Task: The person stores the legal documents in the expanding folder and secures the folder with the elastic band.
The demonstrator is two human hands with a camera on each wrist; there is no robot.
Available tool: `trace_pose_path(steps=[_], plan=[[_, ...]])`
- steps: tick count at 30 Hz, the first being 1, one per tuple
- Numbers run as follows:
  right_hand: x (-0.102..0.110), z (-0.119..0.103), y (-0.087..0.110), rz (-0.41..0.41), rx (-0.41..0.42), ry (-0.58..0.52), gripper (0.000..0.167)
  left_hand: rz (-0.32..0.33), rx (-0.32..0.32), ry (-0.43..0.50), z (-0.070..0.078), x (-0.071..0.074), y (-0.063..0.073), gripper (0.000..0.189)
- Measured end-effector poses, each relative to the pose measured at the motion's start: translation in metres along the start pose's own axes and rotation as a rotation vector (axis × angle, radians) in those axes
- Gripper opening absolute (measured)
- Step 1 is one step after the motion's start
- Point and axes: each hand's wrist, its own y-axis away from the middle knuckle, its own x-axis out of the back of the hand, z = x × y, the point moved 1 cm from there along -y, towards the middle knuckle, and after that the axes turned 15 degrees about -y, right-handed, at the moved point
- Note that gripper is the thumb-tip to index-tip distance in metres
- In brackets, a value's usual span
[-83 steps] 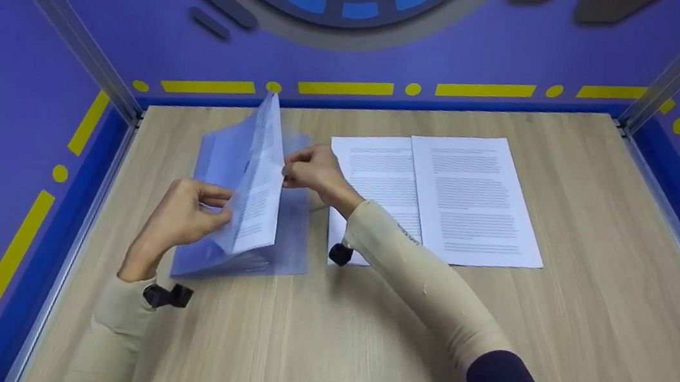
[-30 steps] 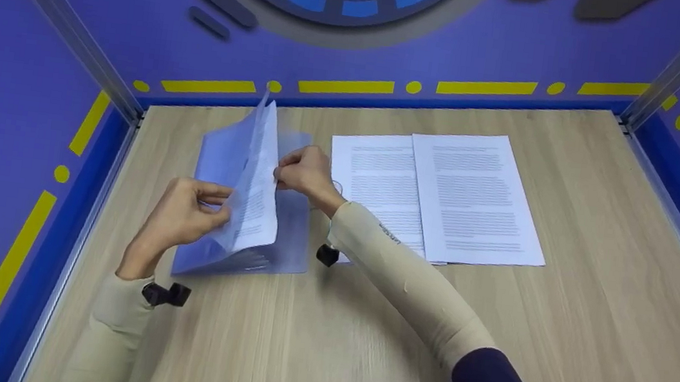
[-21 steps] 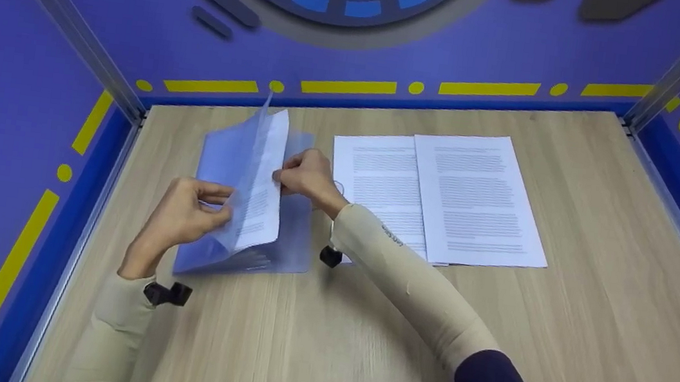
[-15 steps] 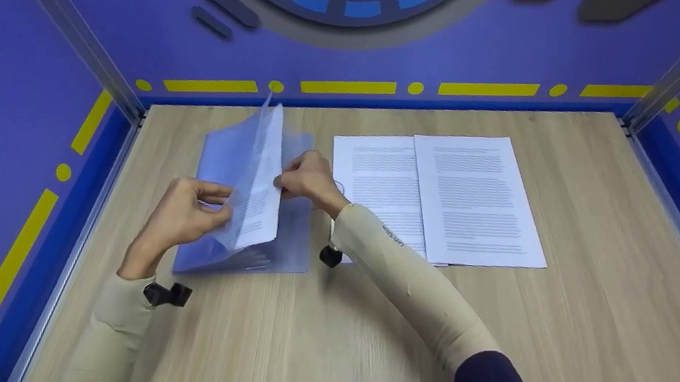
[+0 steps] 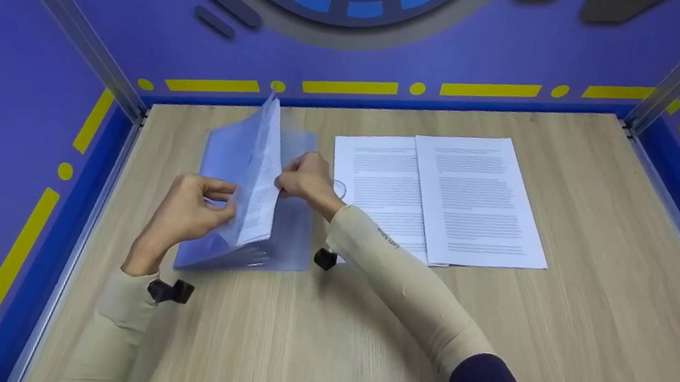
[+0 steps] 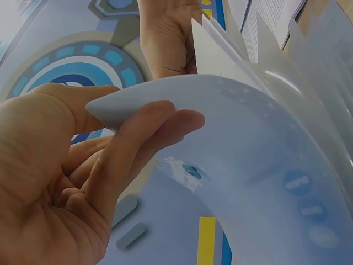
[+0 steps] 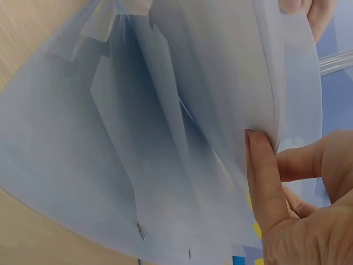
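A translucent bluish plastic folder (image 5: pixel 295 231) lies spread at the left of the table, its cover raised. My left hand (image 5: pixel 182 207) pinches the edge of that cover (image 6: pixel 237 121) between thumb and fingers, and the plastic bows in the left wrist view. Printed sheets (image 5: pixel 262 191) stand on edge within the folder, against the raised plastic. With thumb and fingertips, my right hand (image 5: pixel 306 177) pinches the right edge of these sheets. In the right wrist view, the fingers (image 7: pixel 265 176) grip the sheets' edge, and plastic leaves (image 7: pixel 160 182) fan out beside them.
Two printed pages lie right of the folder: one page (image 5: pixel 372 162) is partly under the other page (image 5: pixel 475 201), and my right forearm crosses it. Blue-violet wall panels (image 5: pixel 462 44) close off the back and sides of the wooden table (image 5: pixel 604 262).
The sheets' top tipped to the right about 0.7 s ago and has swung back left against the raised cover. My right hand sits slightly lower; my left hand keeps its pinch.
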Motion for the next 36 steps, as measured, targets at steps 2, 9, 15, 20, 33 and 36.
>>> trace_pose_path(steps=[2,9,15,20,33,36], plan=[[-0.001,-0.001,0.000,0.006,0.013,0.031,0.012,0.003,0.000,0.005,0.000,0.000,-0.001,0.032],[-0.007,-0.002,0.000,0.015,0.041,0.065,0.030,0.044,-0.007,-0.013,0.001,0.000,-0.001,0.032],[-0.011,0.000,0.000,0.003,0.053,0.044,0.033,0.053,-0.016,-0.015,-0.001,-0.001,-0.001,0.032],[-0.009,0.000,0.000,-0.004,0.055,0.030,0.036,0.041,0.005,0.000,-0.003,-0.002,0.000,0.034],[-0.001,0.001,-0.001,-0.028,0.011,0.055,0.013,-0.051,0.118,-0.023,-0.002,0.003,0.005,0.034],[0.000,0.002,-0.001,-0.043,-0.007,0.058,0.017,-0.060,0.125,-0.029,-0.001,0.003,0.005,0.033]])
